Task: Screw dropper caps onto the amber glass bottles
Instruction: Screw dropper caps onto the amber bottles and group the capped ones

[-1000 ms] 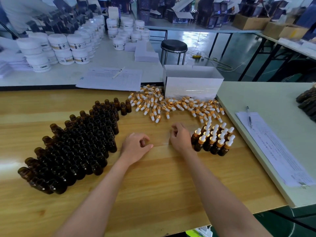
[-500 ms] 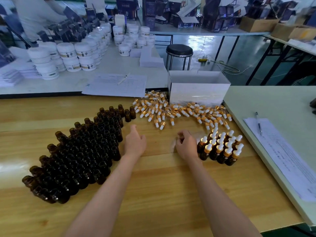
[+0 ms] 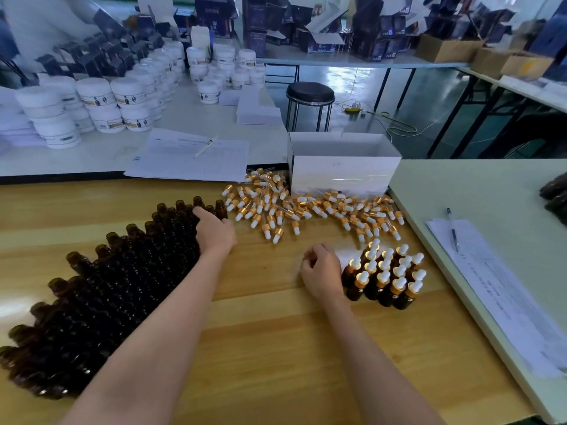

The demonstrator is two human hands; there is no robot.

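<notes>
Several uncapped amber glass bottles [image 3: 101, 289] stand packed in a wide block on the left of the wooden table [image 3: 270, 357]. My left hand [image 3: 214, 231] reaches over the block's far right corner, its fingers touching the bottles there. Loose gold-and-white dropper caps [image 3: 294, 210] lie scattered in a band in front of a white box. Several capped bottles [image 3: 386, 274] stand grouped at the right. My right hand [image 3: 322, 271] rests loosely curled on the table just left of that group and holds nothing.
An open white cardboard box [image 3: 343, 170] stands behind the caps. A paper sheet with a pen [image 3: 454, 231] lies on the pale side table at the right. White jars [image 3: 101, 102] and another sheet [image 3: 190, 154] fill the grey table beyond. A black stool [image 3: 310, 96] stands further back.
My left hand has moved forward and left from the table's middle onto the far corner of the uncapped bottles. My right hand has stayed beside the capped group.
</notes>
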